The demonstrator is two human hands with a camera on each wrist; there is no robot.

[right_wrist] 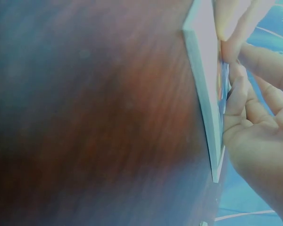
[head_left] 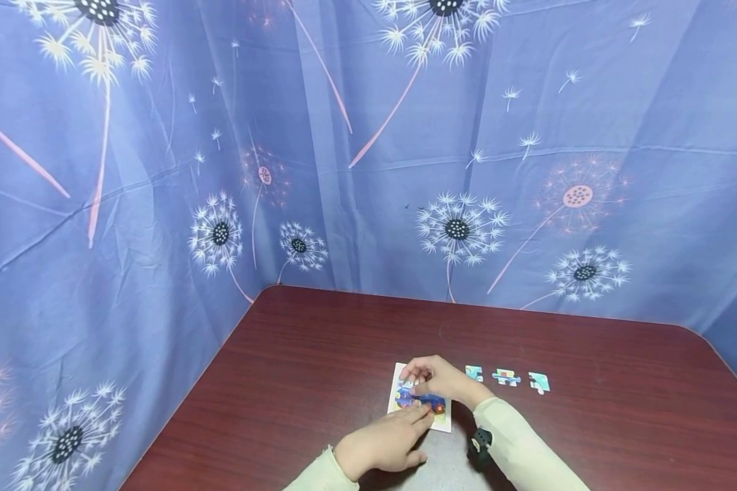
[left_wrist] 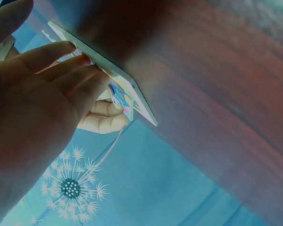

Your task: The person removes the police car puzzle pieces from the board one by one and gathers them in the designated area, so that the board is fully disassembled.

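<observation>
A puzzle board (head_left: 444, 424) with a white border and a colourful picture in blue and yellow lies flat on the table. My left hand (head_left: 388, 440) rests its straight fingers on the board's near part. Over its far left part my right hand (head_left: 439, 378) bends its fingers down and pinches a puzzle piece (left_wrist: 121, 98), which stands tilted at the board in the left wrist view. Much of the picture is hidden beneath both hands. In the right wrist view the board's edge (right_wrist: 203, 99) shows side-on, with my right fingers close against its face.
To the right of the board lie three loose puzzle pieces: one light blue (head_left: 474, 372), a multicoloured one (head_left: 506, 377) and another light blue (head_left: 538, 382). The dark red wooden table (head_left: 282, 382) meets a blue dandelion-print curtain (head_left: 368, 225) at its back and left. A black wrist device (head_left: 482, 442) sits on my right wrist.
</observation>
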